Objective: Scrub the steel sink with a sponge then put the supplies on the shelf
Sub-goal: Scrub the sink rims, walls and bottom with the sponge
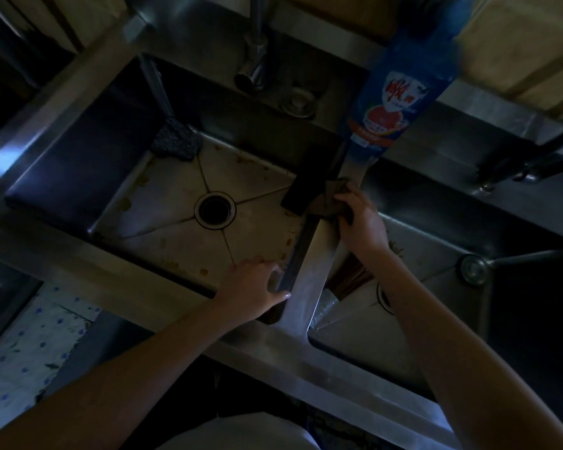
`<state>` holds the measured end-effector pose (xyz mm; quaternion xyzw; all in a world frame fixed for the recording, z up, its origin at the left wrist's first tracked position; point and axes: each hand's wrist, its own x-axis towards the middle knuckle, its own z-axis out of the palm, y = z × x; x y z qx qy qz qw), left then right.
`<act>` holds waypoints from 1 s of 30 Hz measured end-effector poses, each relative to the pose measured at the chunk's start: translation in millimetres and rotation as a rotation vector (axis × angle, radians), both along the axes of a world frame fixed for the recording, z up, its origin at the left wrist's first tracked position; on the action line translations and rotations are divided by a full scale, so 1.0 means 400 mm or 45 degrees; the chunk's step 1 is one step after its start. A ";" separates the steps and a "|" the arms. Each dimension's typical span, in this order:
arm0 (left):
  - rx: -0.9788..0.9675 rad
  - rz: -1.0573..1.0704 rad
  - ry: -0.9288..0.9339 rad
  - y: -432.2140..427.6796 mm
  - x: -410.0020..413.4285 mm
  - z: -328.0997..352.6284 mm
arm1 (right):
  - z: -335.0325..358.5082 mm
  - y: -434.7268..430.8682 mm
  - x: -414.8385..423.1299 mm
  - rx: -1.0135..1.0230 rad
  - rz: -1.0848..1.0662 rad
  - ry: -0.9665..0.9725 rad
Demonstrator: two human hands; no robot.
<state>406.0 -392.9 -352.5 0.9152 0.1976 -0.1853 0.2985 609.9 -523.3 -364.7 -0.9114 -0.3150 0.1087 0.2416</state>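
A double steel sink fills the dim view. The left basin (163,203) has brown stains and a round drain (215,210). My right hand (359,219) is shut on a dark brownish sponge (330,198), pressed on the steel divider (309,287) between the basins. Lower down, my left hand (257,289) rests with fingers spread on that divider's near end, holding nothing. A blue detergent bottle (400,92) stands at the divider's far end. In the left basin's far corner lies a dark scouring pad (176,141).
A steel faucet (255,56) hangs over the far rim. The right basin (436,254) holds chopsticks (351,280) and a drain plug (473,269). Wooden boards (517,43) lean at the back right. Spotted floor tiles (30,345) show at lower left.
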 end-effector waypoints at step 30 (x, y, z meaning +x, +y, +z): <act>-0.004 0.321 -0.015 0.172 -0.165 0.043 | 0.051 -0.024 -0.249 -0.083 0.114 0.031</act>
